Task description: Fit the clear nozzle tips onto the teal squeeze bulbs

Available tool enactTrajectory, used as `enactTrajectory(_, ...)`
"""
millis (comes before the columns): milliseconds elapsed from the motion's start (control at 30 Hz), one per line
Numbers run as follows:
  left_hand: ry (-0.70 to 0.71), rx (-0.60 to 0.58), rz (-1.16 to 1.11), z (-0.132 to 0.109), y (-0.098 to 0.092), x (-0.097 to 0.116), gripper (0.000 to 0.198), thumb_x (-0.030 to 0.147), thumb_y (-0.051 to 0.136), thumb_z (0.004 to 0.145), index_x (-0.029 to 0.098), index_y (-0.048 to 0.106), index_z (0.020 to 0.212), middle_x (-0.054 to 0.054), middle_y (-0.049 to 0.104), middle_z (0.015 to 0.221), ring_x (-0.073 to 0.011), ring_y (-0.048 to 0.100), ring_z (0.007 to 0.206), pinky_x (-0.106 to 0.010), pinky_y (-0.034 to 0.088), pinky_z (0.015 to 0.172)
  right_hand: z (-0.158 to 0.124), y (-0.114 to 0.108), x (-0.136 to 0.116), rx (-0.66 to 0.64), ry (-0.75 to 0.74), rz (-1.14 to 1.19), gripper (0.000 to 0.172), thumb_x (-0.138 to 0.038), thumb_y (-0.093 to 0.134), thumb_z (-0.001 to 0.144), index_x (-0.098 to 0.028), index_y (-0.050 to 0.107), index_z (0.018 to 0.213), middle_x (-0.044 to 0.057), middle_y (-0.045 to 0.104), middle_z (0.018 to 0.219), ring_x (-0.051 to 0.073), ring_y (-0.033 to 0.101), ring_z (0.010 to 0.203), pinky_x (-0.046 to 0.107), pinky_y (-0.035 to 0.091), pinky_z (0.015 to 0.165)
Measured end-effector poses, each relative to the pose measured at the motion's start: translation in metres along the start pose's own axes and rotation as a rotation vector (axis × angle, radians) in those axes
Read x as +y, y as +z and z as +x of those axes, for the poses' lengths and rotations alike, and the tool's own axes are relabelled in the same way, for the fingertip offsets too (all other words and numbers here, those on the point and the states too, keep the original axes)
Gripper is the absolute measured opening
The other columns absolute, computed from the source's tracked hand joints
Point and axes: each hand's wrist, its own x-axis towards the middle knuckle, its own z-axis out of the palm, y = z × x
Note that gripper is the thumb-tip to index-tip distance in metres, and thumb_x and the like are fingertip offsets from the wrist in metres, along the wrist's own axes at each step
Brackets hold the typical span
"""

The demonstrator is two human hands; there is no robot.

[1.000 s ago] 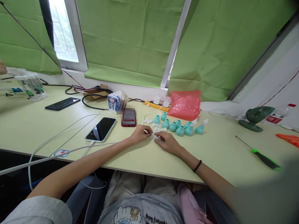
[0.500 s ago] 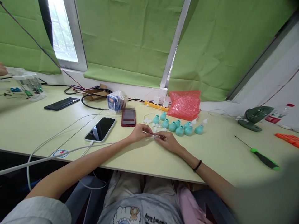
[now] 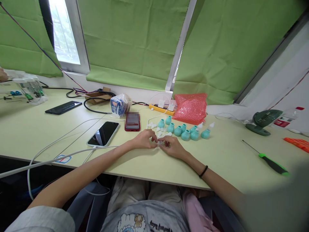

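Both hands meet over the middle of the table. My left hand (image 3: 145, 139) is closed, fingertips pinched at a small clear piece (image 3: 158, 143). My right hand (image 3: 172, 146) has its fingers closed on the same clear piece from the other side. The piece is too small to make out well. Just behind the hands lie several small white parts (image 3: 152, 125). Behind and right of them stand several turquoise bulbs (image 3: 185, 135) with open necks. A few bulbs at the right carry clear pointed tips (image 3: 211, 125).
Phones (image 3: 103, 134) lie left of my hands, with white cables crossing the table (image 3: 135, 164). A power strip (image 3: 162, 109) and red bubble-wrap bag (image 3: 190, 108) sit behind. At right are a screwdriver (image 3: 272, 164), fan (image 3: 264, 122) and bottle. Another person's hand (image 3: 3, 74) shows far left.
The fingers of my left hand have shifted slightly down and bent more around the clear piece. My right hand has stayed nearly where it was.
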Motion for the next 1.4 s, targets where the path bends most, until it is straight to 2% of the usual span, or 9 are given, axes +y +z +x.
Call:
enactTrajectory(100,0.063,-0.094,0.093,-0.002,0.0,0.0,0.01,0.019,0.063,0.056,0.018,0.066,0.065,-0.002,0.058,0.06,-0.0165,0.05,0.065,-0.026,0.039,0.064,-0.001,0.0,0.001,0.003,0.007,-0.014,0.022,-0.017,0.052,0.07,-0.017,0.06,0.09,0.0,0.054,0.062,0.011,0.047,0.053,0.024,0.04,0.054)
enactTrajectory(367,0.122,-0.176,0.206,-0.001,0.003,-0.003,0.012,0.021,0.054,0.071,0.02,0.066,0.074,-0.002,0.061,0.064,-0.0157,0.051,0.068,-0.024,0.036,0.065,-0.001,0.0,0.002,-0.008,0.018,-0.022,0.023,-0.017,0.05,0.071,-0.017,0.058,0.092,0.0,0.055,0.063,0.011,0.048,0.053,0.024,0.04,0.055)
enactTrajectory(500,0.099,-0.154,0.225,0.0,0.004,-0.006,0.016,0.021,0.049,0.076,0.017,0.064,0.074,-0.004,0.061,0.065,-0.0162,0.052,0.069,-0.024,0.036,0.065,-0.001,-0.001,0.002,-0.005,0.037,-0.017,0.026,-0.018,0.048,0.073,-0.017,0.053,0.099,0.0,0.055,0.063,0.011,0.048,0.053,0.024,0.04,0.055)
enactTrajectory(733,0.052,-0.074,0.215,0.001,0.006,-0.005,0.021,0.022,0.04,0.083,0.012,0.059,0.083,-0.006,0.06,0.076,-0.0152,0.052,0.072,-0.023,0.038,0.065,-0.002,-0.003,-0.001,-0.022,0.05,0.025,0.014,-0.021,0.046,0.077,-0.018,0.052,0.089,0.001,0.059,0.068,0.012,0.051,0.056,0.024,0.041,0.055)
enactTrajectory(1033,0.053,-0.04,0.177,0.002,0.009,-0.004,0.022,0.023,0.042,0.083,0.013,0.062,0.082,-0.004,0.056,0.07,-0.013,0.051,0.067,-0.021,0.037,0.061,-0.001,-0.001,-0.002,-0.022,0.055,0.102,0.017,-0.023,0.042,0.08,-0.019,0.047,0.096,0.001,0.06,0.069,0.012,0.053,0.058,0.023,0.042,0.055)
enactTrajectory(1400,0.002,0.066,0.145,0.002,0.013,-0.004,0.018,0.025,0.048,0.08,0.013,0.061,0.076,-0.003,0.058,0.067,-0.0127,0.05,0.066,-0.021,0.037,0.06,-0.001,-0.002,-0.002,-0.017,0.076,0.15,0.016,-0.025,0.041,0.081,-0.019,0.049,0.094,0.001,0.06,0.066,0.012,0.051,0.056,0.024,0.04,0.054)
